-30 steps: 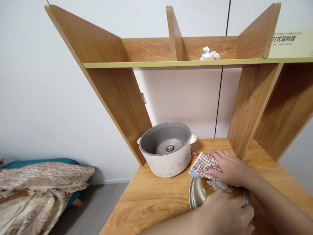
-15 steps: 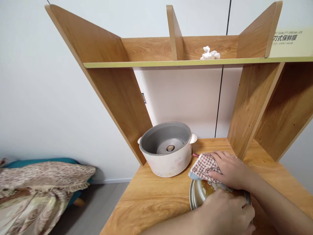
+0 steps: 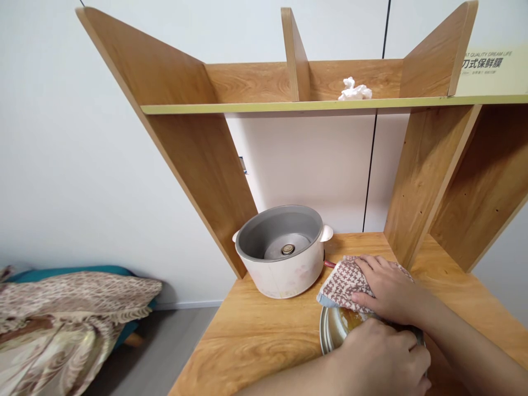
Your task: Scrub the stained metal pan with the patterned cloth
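Observation:
A round metal pot (image 3: 330, 333) with brown residue inside lies on the wooden table (image 3: 256, 335) near its front. My right hand (image 3: 388, 291) presses a patterned red-and-white cloth (image 3: 342, 280) onto the pot's far rim and inner wall. Over the pot's near rim, my left hand (image 3: 381, 360) is closed in a grip. Most of the pot is hidden under both hands.
A white cooker base (image 3: 280, 253), open with a grey inside, stands just left of the cloth. Wooden shelf uprights (image 3: 421, 181) rise on both sides. A crumpled tissue (image 3: 353, 91) lies on the upper shelf. A bed with a patterned blanket (image 3: 61, 313) is at lower left.
My right hand with the cloth has slid slightly farther along the pot's rim, covering more of the brown residue. The left hand has stayed in place.

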Tool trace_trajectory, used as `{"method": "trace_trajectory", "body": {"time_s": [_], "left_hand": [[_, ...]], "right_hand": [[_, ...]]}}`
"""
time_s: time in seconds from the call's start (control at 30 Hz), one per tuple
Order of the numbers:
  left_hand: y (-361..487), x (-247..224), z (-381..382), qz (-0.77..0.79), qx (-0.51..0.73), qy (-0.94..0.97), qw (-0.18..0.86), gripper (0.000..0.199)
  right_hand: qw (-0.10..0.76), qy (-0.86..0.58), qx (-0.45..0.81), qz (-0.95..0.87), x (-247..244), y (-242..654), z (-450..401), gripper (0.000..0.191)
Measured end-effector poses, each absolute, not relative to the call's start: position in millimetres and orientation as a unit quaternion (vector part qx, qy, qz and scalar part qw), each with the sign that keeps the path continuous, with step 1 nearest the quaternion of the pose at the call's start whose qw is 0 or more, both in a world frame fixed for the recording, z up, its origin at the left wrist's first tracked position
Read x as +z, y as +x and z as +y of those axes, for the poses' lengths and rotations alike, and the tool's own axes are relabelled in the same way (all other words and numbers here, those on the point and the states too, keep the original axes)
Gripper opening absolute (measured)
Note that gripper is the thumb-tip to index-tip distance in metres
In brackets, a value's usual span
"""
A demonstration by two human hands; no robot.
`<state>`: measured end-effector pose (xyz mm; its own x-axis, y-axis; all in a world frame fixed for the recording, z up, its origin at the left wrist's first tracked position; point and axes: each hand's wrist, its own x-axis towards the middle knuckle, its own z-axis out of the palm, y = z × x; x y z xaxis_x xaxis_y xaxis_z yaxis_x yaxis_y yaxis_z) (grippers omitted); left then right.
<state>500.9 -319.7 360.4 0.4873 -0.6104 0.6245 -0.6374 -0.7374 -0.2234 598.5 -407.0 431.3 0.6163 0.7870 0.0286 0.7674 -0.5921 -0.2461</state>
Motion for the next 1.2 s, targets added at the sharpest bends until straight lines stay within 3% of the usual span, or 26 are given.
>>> {"method": "trace_trajectory", "body": {"time_s": [1.2], "left_hand": [[501,362,-319,-0.367,0.334,0.868,-0.005,0.043]], "right_hand": [[0.141,-0.877,0.08,-0.452,438,603,-411,0.084]]}}
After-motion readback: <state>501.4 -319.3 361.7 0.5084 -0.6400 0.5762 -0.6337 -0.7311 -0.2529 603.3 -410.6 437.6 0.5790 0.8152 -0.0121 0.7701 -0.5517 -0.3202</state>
